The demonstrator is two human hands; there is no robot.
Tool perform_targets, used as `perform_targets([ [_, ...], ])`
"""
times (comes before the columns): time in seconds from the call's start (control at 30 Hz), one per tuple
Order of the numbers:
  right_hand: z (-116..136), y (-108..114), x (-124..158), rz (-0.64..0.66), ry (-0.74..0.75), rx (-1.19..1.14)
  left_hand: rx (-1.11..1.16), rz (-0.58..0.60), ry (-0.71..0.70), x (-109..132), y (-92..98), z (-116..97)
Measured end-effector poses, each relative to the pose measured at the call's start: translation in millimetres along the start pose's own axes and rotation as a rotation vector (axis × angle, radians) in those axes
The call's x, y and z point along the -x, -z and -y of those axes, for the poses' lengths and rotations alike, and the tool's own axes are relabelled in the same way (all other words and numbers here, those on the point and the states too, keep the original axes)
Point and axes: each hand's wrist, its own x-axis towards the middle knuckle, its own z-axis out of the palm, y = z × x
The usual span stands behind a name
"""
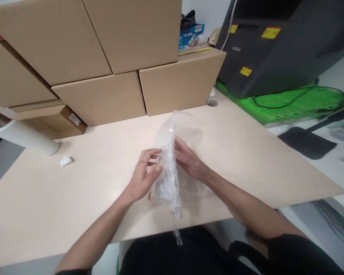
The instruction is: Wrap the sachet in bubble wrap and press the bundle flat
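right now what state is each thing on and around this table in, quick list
clear plastic: crumpled, bunched between the hands
left hand: fingers bent at the plastic's left side, grip hard to tell
right hand: partly hidden behind the plastic
cardboard boxes: stacked
white tube: upright or lying, cannot tell
small white scrap: crumpled, lying flat on the table
black printer: on or off, cannot tell

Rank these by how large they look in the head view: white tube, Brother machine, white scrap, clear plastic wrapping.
1. Brother machine
2. Clear plastic wrapping
3. White tube
4. White scrap
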Motion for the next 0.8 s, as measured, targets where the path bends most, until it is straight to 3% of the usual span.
perform_targets([
  [0.1,-4,-2,0,-0.039,0.048,0.035,0.071,0.188,0.021,9,-1.2,-23],
  [0.2,-8,-2,1,-0.057,0.086,0.072,0.063,0.211,0.063,16,-9.2,-32],
  [0.37,-10,3,2,-0.032,0.08,0.142,0.095,0.086,0.114,14,-11.4,-28],
  [0.53,-4,6,3,-0.045,0.048,0.17,0.355,-0.122,0.375,7,19.3,-35],
  [0.67,10,14,1,-0.243,0.113,0.38,0.523,-0.285,0.515,12,45.7,-18],
  [0.8,22,40,-4,-0.46,0.182,0.598,0.347,-0.399,0.547,35,62.3,22],
])
